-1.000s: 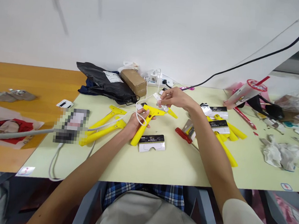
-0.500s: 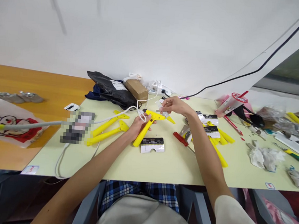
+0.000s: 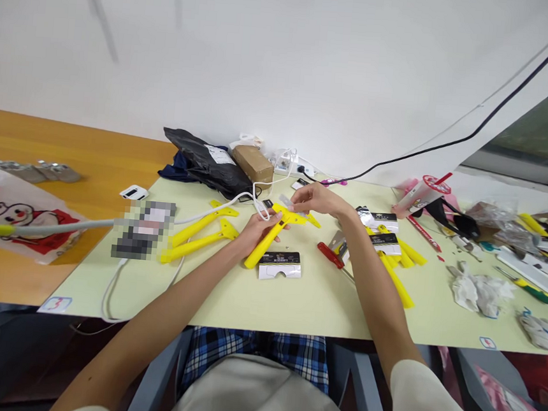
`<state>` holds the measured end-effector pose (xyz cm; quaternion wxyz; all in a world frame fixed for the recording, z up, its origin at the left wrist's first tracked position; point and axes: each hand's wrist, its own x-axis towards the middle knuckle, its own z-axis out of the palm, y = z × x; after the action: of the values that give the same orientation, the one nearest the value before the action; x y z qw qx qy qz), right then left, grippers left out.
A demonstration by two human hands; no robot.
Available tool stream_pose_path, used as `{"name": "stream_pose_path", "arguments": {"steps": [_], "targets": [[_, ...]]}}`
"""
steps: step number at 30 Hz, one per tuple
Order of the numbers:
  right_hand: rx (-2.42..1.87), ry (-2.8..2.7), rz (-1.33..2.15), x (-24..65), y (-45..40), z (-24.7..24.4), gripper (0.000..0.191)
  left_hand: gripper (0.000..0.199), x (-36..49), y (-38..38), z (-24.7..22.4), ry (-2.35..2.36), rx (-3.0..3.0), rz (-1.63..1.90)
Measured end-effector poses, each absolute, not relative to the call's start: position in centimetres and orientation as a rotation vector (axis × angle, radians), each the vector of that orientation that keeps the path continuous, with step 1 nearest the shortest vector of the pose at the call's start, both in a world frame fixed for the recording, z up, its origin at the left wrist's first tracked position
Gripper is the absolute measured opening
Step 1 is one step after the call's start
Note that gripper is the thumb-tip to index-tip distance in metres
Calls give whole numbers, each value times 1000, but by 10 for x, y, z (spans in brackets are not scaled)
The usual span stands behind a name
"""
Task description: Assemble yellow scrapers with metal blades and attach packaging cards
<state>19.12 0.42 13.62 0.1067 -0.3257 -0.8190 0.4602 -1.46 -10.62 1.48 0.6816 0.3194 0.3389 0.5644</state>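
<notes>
My left hand (image 3: 256, 231) is wrapped round a yellow scraper-like tool (image 3: 267, 240), its handle pointing down toward me and its wide head up. At that head, my right hand (image 3: 310, 199) pinches a small clear plastic piece (image 3: 286, 201), which overlaps the tool's top edge. Just below lies a black and white card package (image 3: 280, 265). Two similar yellow tools (image 3: 198, 244) rest left of my left hand. A red-handled screwdriver (image 3: 330, 255) lies to the right, beside my right forearm.
More yellow handles (image 3: 397, 283) and black-white packages (image 3: 386, 243) lie right of my forearm. A white cable (image 3: 220, 208) crosses near my left hand. At the back are a black bag (image 3: 210, 165), a cardboard box (image 3: 253, 163) and a power strip (image 3: 285, 162). A cup (image 3: 421, 196) stands right.
My right hand has moved slightly down and left, bringing the clear piece against the yellow tool's head. The view has shifted a little.
</notes>
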Motion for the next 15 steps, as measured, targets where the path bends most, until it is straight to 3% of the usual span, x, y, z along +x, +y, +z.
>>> {"name": "stream_pose_path", "arguments": {"steps": [10,15], "targets": [[-846,-2721,1177,191,-2,145,55,50,-14,-103,7,759,757,1260],[-837,-2758,1211,194,-2,149,53,51,-15,-103,7,753,771,1241]]}}
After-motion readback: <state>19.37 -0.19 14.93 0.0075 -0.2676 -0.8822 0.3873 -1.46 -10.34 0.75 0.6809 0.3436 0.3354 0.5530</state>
